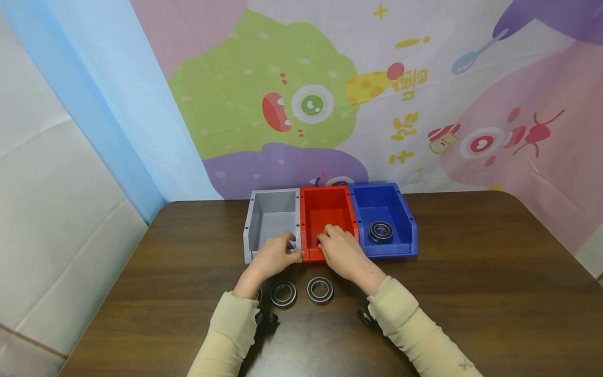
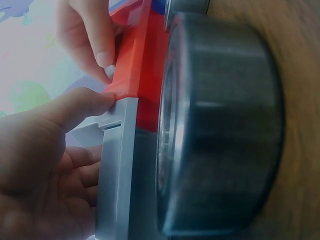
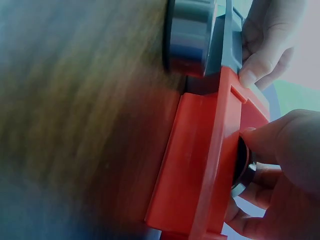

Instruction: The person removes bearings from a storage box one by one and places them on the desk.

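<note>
A grey bin (image 1: 248, 230), a red bin (image 1: 330, 196) and a blue bin (image 1: 407, 220) stand side by side. My right hand (image 1: 346, 254) reaches over the red bin's front; in the right wrist view, its thumb and fingers pinch a ball bearing (image 3: 245, 175) just behind the front wall. My left hand (image 1: 275, 256) grips the front of the grey bin beside the red one. Its thumb (image 2: 95, 102) presses the corner where the two bins meet, its fingers curled inside. Another bearing (image 1: 380, 232) lies in the blue bin.
On the brown table (image 1: 476, 272), before the bins, lie a bearing (image 1: 283, 294) and a second bearing (image 1: 320, 290). Another bearing (image 1: 259, 295) is partly hidden by the left wrist. A patterned cloth (image 1: 282, 63) hangs behind the table.
</note>
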Action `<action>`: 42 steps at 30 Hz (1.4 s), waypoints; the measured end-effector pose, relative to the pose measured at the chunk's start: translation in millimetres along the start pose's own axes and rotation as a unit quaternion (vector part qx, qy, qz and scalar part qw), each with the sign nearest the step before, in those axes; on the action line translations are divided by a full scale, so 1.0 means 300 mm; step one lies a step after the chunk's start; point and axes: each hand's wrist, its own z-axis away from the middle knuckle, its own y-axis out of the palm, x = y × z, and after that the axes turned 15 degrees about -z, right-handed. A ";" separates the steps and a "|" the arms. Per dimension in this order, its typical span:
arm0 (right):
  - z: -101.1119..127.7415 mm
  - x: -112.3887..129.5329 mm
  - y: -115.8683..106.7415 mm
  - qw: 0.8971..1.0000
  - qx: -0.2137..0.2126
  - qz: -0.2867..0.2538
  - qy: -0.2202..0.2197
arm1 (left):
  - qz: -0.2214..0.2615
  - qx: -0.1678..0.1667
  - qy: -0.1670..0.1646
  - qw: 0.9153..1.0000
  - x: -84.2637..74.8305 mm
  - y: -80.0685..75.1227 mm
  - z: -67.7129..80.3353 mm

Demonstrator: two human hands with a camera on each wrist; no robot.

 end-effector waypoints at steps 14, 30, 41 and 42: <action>0.034 0.008 -0.022 0.999 -0.037 -0.025 -0.023 | 0.002 0.000 0.002 1.000 -0.004 -0.002 0.004; 0.072 0.001 -0.045 0.996 -0.063 -0.063 -0.023 | 0.000 -0.002 0.002 1.000 -0.004 0.001 0.003; 0.086 0.000 -0.039 0.993 -0.088 -0.067 -0.028 | 0.002 -0.001 -0.003 1.000 -0.005 0.004 0.004; 0.087 0.001 -0.040 0.993 -0.089 -0.066 -0.029 | 0.002 -0.001 -0.002 1.000 -0.005 0.004 0.003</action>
